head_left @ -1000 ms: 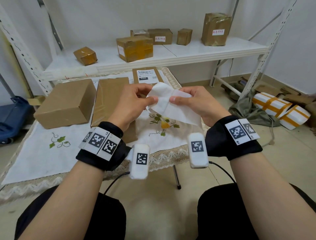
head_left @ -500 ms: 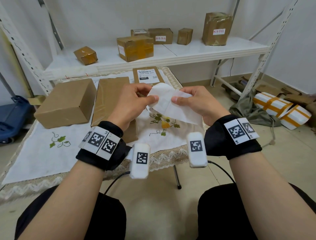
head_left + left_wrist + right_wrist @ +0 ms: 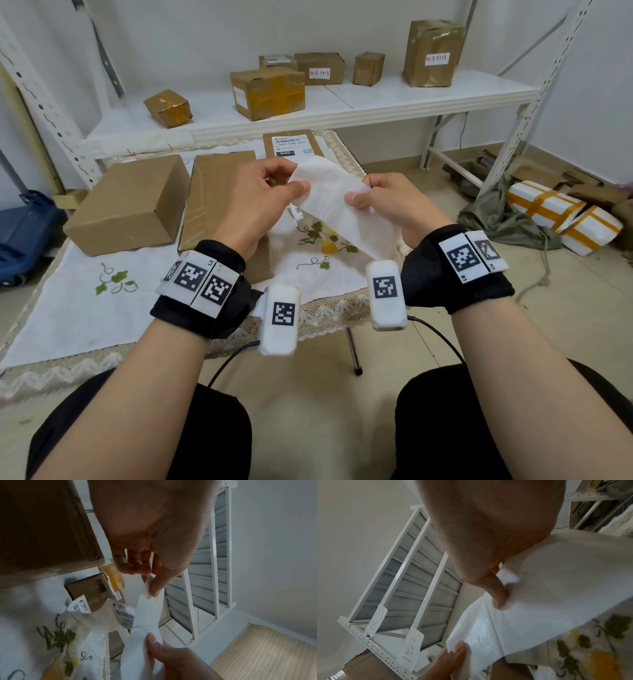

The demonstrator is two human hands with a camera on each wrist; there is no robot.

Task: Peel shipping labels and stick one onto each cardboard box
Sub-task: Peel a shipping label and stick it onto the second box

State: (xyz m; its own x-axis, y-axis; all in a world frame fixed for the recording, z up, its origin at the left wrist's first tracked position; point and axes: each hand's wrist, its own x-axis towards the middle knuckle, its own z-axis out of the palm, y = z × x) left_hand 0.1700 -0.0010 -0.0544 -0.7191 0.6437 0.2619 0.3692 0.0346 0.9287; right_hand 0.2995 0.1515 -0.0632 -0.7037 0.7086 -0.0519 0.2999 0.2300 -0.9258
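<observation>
A person seated at the bench point(image 3: 85, 318) holds a white label sheet point(image 3: 337, 209) up between both hands, above the embroidered cloth and just in front of the flat labelled box point(image 3: 291, 145). The left hand point(image 3: 260, 202) pinches the sheet's upper left corner between thumb and fingertips; the right hand point(image 3: 394, 205) pinches its right edge, thumb on top. Over the last second the two thumbs have drawn apart along the sheet, and the paper between them now lies stretched flatter than it did. The left wrist view shows a printed label point(image 3: 123, 613) curling away beneath the plain strip, which suggests the peel is under way, though how much adhesive is free cannot be told. Left of the labelled box, two bare cardboard boxes wait on the bench: a large brown box point(image 3: 126, 204) and a long taped box point(image 3: 219, 192) touching it. Boxes on the shelf point(image 3: 376, 102) behind already carry labels. The task appears to be at the peeling step, with sticking not yet begun.
</observation>
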